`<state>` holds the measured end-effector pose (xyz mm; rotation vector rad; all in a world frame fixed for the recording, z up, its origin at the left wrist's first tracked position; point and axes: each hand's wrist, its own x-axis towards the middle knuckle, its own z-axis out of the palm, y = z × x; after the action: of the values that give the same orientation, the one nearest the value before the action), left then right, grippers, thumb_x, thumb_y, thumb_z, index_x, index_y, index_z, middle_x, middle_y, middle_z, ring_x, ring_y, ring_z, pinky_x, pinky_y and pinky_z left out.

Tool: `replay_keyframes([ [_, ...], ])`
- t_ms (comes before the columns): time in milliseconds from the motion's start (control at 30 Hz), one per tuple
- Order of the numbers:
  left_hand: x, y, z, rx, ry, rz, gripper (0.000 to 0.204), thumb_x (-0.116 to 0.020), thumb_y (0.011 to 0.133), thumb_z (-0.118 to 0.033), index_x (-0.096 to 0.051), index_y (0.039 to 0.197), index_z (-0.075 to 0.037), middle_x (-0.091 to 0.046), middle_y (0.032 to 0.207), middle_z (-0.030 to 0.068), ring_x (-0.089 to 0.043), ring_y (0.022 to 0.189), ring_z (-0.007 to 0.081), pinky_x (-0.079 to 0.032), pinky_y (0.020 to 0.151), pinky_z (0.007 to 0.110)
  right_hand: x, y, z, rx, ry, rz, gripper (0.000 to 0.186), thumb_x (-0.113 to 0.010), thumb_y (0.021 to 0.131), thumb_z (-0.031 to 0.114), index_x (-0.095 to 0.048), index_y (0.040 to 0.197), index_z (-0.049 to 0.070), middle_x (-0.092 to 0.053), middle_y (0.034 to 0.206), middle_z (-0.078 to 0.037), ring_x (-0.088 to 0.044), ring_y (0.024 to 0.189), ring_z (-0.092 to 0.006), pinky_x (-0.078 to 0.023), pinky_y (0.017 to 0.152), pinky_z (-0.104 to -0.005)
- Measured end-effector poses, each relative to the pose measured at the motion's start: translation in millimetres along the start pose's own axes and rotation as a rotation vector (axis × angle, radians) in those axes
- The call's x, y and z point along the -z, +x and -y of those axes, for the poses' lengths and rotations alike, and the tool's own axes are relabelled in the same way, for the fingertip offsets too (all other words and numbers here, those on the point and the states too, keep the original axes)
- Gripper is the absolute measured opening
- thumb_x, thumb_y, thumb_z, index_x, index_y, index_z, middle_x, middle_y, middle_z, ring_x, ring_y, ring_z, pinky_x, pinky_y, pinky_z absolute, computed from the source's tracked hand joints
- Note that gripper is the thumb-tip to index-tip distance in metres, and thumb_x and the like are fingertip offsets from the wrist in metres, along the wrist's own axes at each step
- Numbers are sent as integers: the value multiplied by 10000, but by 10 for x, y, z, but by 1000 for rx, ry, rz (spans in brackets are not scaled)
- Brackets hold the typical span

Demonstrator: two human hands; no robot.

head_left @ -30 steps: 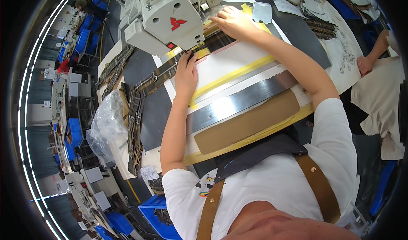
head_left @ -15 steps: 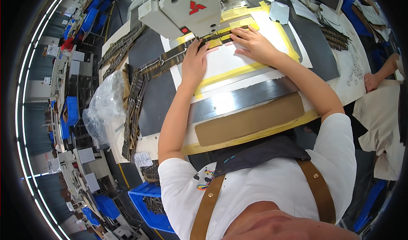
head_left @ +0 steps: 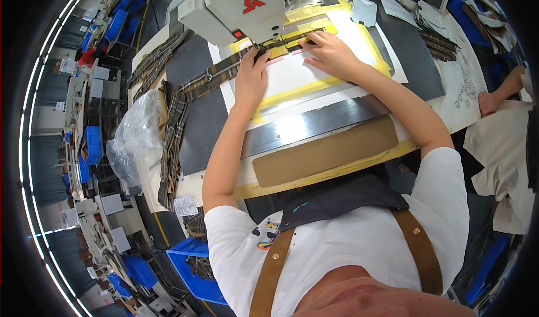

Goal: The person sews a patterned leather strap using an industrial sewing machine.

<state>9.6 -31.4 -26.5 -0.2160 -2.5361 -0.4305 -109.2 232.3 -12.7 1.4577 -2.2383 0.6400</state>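
A long brown-and-black plaid strap (head_left: 196, 83) runs from the left of the table in under the sewing machine head (head_left: 241, 11). A small metal ring sits on it. My left hand (head_left: 251, 80) is bent over the strap close beside the needle area, fingertips and thumb at its near edge. To the right of the needle, my right hand (head_left: 335, 58) has its curled fingers on the strap's right end, thumb lower on the white sheet. Yellow pieces (head_left: 306, 30) lie along the strap there. The needle and the fingertips' exact hold are partly hidden.
A steel bar (head_left: 320, 125) and a brown pad (head_left: 325, 151) lie at the near table edge. More plaid straps (head_left: 171, 143) and a clear plastic bag (head_left: 135, 140) are at left. A blue crate (head_left: 188, 258) stands below. Another person's hand (head_left: 487, 102) shows at right.
The whole view has shifted slightly. The fingers of my right hand are more bent at the strap's end than before. My left hand stays by the needle area.
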Motion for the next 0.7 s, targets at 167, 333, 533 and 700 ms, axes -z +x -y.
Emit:
replay_keyframes([
  [167,9,16,-8,-10,-10,3,392,-636,975,-43,-686,1354,-128,-609,1443,174,-582,1329,381,-506,1094,455,-21,-11,-28,7,11,-17,422,-795,895,274,-726,1242,43,-612,1154,-86,-607,1127,-287,-529,962,-413],
  [333,11,41,-41,-31,5,6,401,-644,939,-21,-693,1330,-92,-611,1399,222,-580,1318,403,-504,1089,484,-34,-29,-45,12,26,-39,408,-803,874,265,-734,1219,57,-605,1113,-84,-607,1117,-288,-538,942,-411],
  [533,29,21,-38,-10,-6,17,390,-639,951,-29,-690,1333,-89,-610,1407,208,-568,1336,398,-499,1097,479,-32,-31,-26,22,28,-32,448,-796,902,254,-718,1274,16,-603,1154,-88,-601,1110,-283,-531,950,-409],
  [700,64,5,-34,-11,3,13,378,-635,958,-32,-692,1327,-90,-609,1411,203,-567,1337,394,-497,1098,476,-36,-14,47,16,55,-25,454,-800,893,246,-719,1276,17,-603,1146,-85,-599,1117,-285,-528,957,-407],
])
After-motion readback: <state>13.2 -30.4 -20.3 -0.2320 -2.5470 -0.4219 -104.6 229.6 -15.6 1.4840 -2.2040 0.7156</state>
